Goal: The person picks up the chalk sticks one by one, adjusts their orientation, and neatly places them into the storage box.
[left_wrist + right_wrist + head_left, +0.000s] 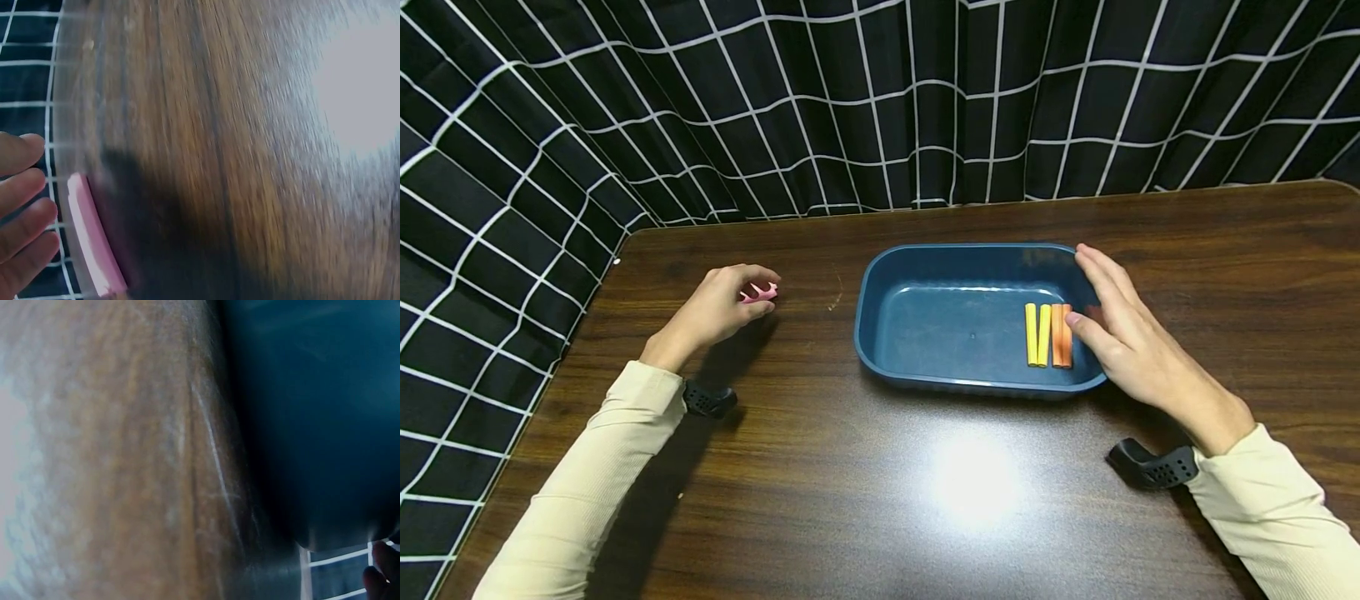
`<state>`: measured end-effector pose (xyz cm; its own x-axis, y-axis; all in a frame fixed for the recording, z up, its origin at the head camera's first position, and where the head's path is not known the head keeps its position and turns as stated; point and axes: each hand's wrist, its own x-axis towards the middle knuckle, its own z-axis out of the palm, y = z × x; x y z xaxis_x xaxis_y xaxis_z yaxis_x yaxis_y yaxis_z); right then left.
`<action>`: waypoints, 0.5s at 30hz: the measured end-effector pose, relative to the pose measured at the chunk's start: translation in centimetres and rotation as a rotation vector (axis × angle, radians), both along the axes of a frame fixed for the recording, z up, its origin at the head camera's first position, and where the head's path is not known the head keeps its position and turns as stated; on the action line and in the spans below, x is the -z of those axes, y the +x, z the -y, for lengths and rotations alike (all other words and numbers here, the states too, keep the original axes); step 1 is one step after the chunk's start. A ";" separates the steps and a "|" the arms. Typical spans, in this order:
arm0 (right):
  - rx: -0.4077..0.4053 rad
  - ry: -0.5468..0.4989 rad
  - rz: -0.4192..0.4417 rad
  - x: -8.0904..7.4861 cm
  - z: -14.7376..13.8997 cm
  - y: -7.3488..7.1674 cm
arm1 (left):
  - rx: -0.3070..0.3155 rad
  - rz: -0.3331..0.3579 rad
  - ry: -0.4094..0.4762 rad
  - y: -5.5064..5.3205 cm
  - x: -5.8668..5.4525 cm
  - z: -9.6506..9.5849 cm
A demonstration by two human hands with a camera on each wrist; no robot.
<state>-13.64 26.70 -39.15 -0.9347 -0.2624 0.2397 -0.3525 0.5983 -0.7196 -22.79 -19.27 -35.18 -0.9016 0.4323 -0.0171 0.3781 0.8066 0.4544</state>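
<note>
In the head view my left hand (722,302) hovers at the table's left side, fingers loosely bent over something pink (760,293). The left wrist view shows this as a pink stick (95,237) on the table, with a gap between it and the fingertips (39,215). My right hand (1131,342) lies over the right end of a blue tray (880,367), fingers extended near the far corner. Its thumb reaches beside two orange sticks (1057,337); whether it touches them is unclear. Two yellow sticks (1044,337) lie alongside them, inside the tray.
The brown wooden table (805,467) carries a bright glare in front of the tray. A black curtain with white grid lines (850,100) hangs behind the table and along its left. In the right wrist view the tray's dark wall (325,425) fills the right side.
</note>
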 end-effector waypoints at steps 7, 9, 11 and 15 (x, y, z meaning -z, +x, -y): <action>0.016 0.055 -0.027 -0.1 0.0 0.1 | -0.031 0.033 -0.061 -0.2 0.3 1.1; 0.012 0.059 -0.037 0.0 0.0 0.2 | -0.038 0.038 -0.073 -0.1 0.4 1.3; 0.005 0.058 -0.052 0.0 0.1 0.2 | -0.042 0.042 -0.077 0.0 0.4 1.5; -0.009 0.035 -0.078 0.2 0.1 0.1 | -0.041 0.035 -0.075 0.1 0.5 1.8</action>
<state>-13.57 26.55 -39.30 -0.9110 -0.2805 0.3023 -0.4124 0.6194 -0.6680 -22.70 -21.04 -35.71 -0.9168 0.3912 -0.0797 0.3289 0.8532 0.4047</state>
